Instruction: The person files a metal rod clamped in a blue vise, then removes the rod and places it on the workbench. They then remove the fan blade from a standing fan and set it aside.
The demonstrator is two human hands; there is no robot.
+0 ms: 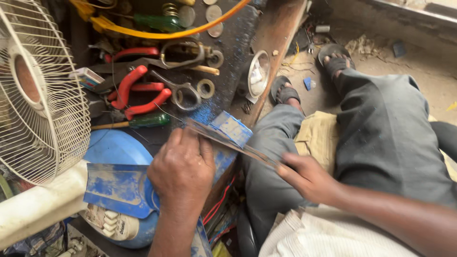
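My left hand (182, 170) presses down on a flat blue-painted metal piece (119, 186) on the workbench, and its fingers also steady the near end of a thin saw blade (223, 139). My right hand (307, 177) grips the blade's other end over my lap. The blade runs diagonally across a small blue metal block (233, 127) at the bench edge. Blue dust speckles the bench around the block.
A white fan guard (43, 95) stands at the left. Red-handled pliers (138, 95), scissors (183, 93), washers, a green screwdriver (143, 121) and a yellow cable (162, 34) lie on the bench. A blue fan base (116, 147) sits below. My sandalled feet (309, 76) rest on the dirt floor.
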